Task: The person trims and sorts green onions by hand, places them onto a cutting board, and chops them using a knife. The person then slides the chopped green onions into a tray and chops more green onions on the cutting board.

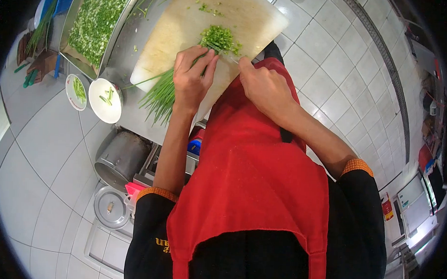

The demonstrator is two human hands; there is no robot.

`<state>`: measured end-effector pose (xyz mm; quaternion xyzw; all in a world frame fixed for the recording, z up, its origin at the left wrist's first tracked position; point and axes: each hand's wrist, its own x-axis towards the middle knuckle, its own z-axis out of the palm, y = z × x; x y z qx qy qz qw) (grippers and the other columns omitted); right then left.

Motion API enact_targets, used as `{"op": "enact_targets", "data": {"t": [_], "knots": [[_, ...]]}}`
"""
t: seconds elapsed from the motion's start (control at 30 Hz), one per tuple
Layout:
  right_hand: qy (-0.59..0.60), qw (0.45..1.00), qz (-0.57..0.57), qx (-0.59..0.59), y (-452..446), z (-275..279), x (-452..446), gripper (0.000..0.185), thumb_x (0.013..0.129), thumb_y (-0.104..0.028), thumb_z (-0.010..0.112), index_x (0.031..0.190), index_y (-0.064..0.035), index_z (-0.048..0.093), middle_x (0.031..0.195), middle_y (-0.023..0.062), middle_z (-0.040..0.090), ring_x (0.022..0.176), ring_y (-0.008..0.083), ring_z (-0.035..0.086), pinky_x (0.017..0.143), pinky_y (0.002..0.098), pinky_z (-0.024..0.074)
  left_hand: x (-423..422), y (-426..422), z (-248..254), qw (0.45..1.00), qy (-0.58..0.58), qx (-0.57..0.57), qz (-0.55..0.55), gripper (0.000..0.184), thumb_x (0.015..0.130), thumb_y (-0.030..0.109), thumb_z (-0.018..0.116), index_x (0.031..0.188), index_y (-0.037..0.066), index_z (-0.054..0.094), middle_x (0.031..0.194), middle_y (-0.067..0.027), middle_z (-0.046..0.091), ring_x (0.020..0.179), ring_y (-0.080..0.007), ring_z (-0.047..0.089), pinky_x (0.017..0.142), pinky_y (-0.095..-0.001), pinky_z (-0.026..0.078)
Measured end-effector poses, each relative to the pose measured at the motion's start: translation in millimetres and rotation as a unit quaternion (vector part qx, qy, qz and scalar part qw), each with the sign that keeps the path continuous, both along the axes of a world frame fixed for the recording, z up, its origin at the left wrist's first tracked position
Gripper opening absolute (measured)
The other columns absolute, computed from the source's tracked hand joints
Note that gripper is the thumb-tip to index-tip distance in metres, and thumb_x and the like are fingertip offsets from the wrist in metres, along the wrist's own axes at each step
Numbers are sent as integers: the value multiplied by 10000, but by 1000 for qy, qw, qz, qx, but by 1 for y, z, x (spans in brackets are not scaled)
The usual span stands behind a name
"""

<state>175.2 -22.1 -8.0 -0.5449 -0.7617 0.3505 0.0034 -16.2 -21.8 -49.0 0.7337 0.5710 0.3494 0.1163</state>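
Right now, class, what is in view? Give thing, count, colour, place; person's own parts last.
Counter: one, grey, upper left
Cutting board: one, cream, on the counter
Tray: one, grey, beside board
Chopped greens: two main lots, green, board and tray
Stalks: one bunch, green, partly on board
Knife: one, colour unclear, by the greens
Bowls: two, white, near the tray
Pot: one, grey, below the bowls
Lid: one, grey, near the pot
Floor tiles: many, white, both sides
Other items: uncounted, mixed colours, around
Apron: one, red, on the person
Left hand: one, bare, on the stalks
Right hand: one, bare, at the knife
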Motion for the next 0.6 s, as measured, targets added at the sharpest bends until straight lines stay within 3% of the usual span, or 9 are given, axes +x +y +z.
{"op": "enact_targets", "data": {"t": [0.37, 0.6], "knots": [[-13, 1000, -16, 6, 6, -12, -16, 97, 916, -119, 471, 947, -31, 496, 726, 220, 678, 674, 378, 705, 554, 494, 567, -7, -1, -5, 998, 58, 10, -34, 307, 699, -5, 828, 986, 64, 745, 1020, -69, 689, 956, -254, 661, 817, -345, 561], [-9, 997, -46, -63, -28, -19, 11, 108, 931, -138, 455, 973, -38, 456, 700, 248, 652, 665, 435, 674, 553, 551, 537, -6, -2, -8, 997, 70, 27, -18, 248, 713, 12, 810, 948, 61, 746, 974, -50, 689, 941, -250, 655, 824, -336, 544]]}}
